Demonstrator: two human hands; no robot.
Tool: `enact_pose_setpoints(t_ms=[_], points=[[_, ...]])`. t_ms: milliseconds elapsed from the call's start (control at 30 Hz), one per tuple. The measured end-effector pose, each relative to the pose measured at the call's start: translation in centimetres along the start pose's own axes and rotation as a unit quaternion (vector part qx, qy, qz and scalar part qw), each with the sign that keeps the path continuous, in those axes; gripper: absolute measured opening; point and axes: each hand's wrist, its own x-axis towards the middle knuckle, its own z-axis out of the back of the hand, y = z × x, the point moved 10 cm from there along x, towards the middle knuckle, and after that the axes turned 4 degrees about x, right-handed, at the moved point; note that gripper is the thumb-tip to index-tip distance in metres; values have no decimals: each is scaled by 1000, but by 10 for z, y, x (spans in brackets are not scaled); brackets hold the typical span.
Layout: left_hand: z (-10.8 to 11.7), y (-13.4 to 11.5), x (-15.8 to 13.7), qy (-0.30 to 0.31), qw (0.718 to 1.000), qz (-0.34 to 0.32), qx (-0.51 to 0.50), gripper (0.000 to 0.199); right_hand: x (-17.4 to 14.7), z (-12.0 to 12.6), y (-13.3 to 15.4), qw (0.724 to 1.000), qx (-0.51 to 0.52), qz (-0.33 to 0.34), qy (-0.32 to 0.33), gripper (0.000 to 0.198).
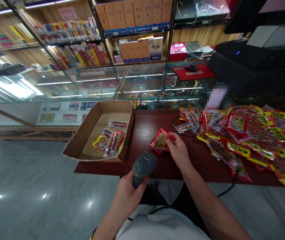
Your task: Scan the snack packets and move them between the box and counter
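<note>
My left hand (129, 190) is wrapped round the grip of a dark grey barcode scanner (144, 164), its head tilted up over the table's front edge. A small red snack packet (160, 141) is pinched in my right hand (178, 150), just above the dark red tabletop (147, 123). To the left stands a shallow cardboard box (82, 148) with several snack packets (111, 141) in it. A large heap of red and yellow snack packets (259, 136) covers the table's right side. Another small red packet (237, 124) lies on that heap.
Behind the table runs a glass display counter (142, 83) bearing a red mouse mat (202, 72) and a computer mouse (191, 68). Black equipment (257, 66) stands at the right. A cable (228, 190) hangs over the front edge. Shelves of boxed goods (132, 16) line the back.
</note>
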Motion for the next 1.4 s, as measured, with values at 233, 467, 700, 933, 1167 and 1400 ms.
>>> enact_pose_setpoints(t_ms=[233,467,700,933,1167,1400], points=[[-1,27,2,-24,995,60,-70,20,11,-14,8,979,177,-65,-77,34],[5,21,-1,-35,993,68,-95,27,12,-162,74,956,144,-46,252,41],[6,18,8,-33,993,56,-103,23,67,-43,85,812,-540,199,101,34],[0,14,11,-23,994,42,-102,19,90,26,73,663,-707,181,167,51],[-2,23,10,-18,994,44,-101,21,80,20,59,591,-751,197,219,53],[2,24,9,-28,994,49,-96,22,54,8,93,655,-671,286,195,24]])
